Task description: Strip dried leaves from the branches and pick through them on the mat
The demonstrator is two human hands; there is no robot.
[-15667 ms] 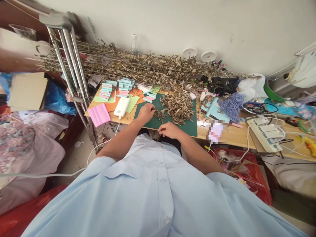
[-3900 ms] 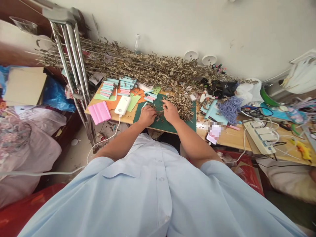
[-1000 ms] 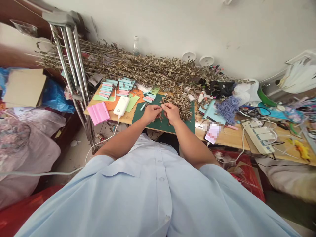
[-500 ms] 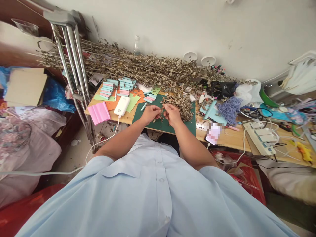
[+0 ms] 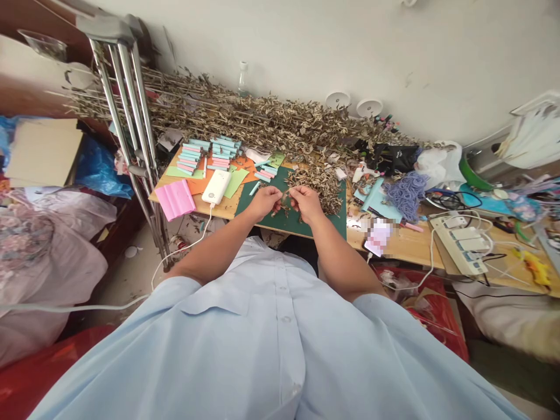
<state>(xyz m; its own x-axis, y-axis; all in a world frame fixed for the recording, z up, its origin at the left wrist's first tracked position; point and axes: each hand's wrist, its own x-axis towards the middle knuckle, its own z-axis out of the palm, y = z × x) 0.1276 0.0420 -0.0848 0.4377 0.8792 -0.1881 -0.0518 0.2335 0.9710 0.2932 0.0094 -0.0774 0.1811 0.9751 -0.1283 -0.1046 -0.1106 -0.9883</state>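
Over the green cutting mat [image 5: 335,227], my left hand [image 5: 266,202] and my right hand [image 5: 306,203] face each other a small gap apart. Both are closed, thumbs against fingertips. A thin dried plant sprig [image 5: 285,193] shows faintly between the fingertips; its exact shape is too small to make out. Just beyond and to the right of my right hand lies a heap of dried leaves [image 5: 321,182]. A few leaf bits [image 5: 280,213] are scattered on the mat below my hands. A small light-blue paper roll [image 5: 254,188] rests left of my left hand.
Bundles of dried leafy stems [image 5: 262,114] run along the wall. Blue and pink paper rolls [image 5: 223,149], a white power bank [image 5: 216,186] and pink paper [image 5: 175,200] lie left. Rightward are a phone [image 5: 378,237], purple yarn [image 5: 406,188] and a power strip [image 5: 464,245]. Crutches [image 5: 131,105] stand left.
My hands have drawn slightly apart, leaving a wider gap between the fingertips. The things around them look unchanged.
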